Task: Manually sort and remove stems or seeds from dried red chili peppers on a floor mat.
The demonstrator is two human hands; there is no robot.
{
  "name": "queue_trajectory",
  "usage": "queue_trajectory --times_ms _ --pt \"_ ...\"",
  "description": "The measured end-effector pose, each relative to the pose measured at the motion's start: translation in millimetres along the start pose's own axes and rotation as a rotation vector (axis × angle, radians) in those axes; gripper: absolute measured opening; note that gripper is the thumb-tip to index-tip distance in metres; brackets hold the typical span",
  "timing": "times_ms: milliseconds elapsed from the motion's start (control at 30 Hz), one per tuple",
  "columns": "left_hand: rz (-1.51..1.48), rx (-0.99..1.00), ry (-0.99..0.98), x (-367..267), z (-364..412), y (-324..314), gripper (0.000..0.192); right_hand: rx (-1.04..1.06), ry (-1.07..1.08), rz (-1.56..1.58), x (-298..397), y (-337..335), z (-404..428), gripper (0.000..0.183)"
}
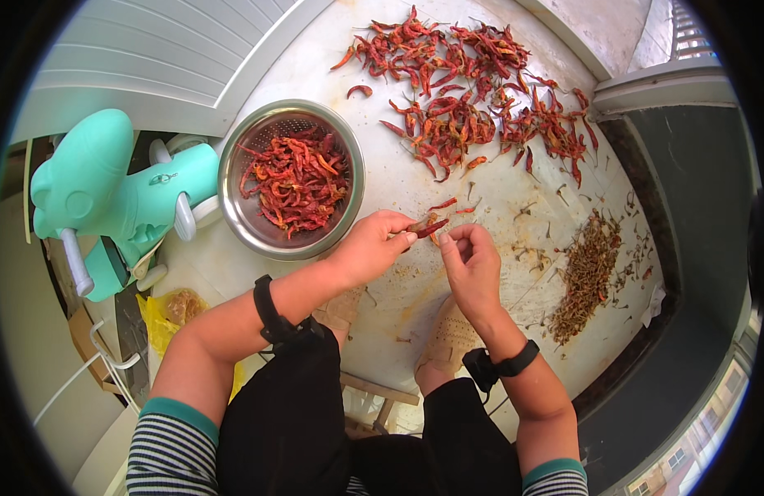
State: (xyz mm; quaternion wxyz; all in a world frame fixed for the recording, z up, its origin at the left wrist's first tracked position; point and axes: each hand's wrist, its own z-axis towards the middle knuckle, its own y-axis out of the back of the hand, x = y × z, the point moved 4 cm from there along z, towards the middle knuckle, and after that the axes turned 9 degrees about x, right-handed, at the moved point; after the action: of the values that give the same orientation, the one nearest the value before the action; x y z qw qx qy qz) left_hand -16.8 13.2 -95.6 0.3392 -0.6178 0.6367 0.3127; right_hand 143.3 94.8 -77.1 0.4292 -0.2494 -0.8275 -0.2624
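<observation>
My left hand (379, 239) grips a few dried red chili peppers (432, 229) between thumb and fingers, above the pale floor. Close by on the right, my right hand (471, 254) has its fingers curled and its thumb tip near the peppers' ends; whether anything is pinched there is too small to tell. A steel colander (230, 186) stands left of my hands, holding a heap of dried red chilies (295, 183). Further off, loose dried chilies (456, 118) with stems are spread on the floor. Right of my right hand lies a brown pile of chili stems (586, 279).
A turquoise ride-on toy (127, 192) stands beyond the colander at left. Near my left forearm lies a yellow plastic bag (155, 322). Scattered stems (533, 254) dot the floor (388, 322) at right. A dark panel (704, 235) bounds the right side, a grey door (152, 56) the upper left.
</observation>
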Motion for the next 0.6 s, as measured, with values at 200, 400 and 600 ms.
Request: queue_trajectory --times_ms 200,400,600 --pt "-0.239 0.062 0.047 2 -5 -6 0.023 -0.109 0.124 -0.011 6 1 1 0.021" --pt "-0.392 0.088 0.042 6 -5 -11 0.016 0.112 0.046 0.339 -2 -10 7 0.020" --pt "-0.335 0.135 -0.004 -3 -10 -7 0.014 0.175 0.012 0.393 7 -10 5 0.016"
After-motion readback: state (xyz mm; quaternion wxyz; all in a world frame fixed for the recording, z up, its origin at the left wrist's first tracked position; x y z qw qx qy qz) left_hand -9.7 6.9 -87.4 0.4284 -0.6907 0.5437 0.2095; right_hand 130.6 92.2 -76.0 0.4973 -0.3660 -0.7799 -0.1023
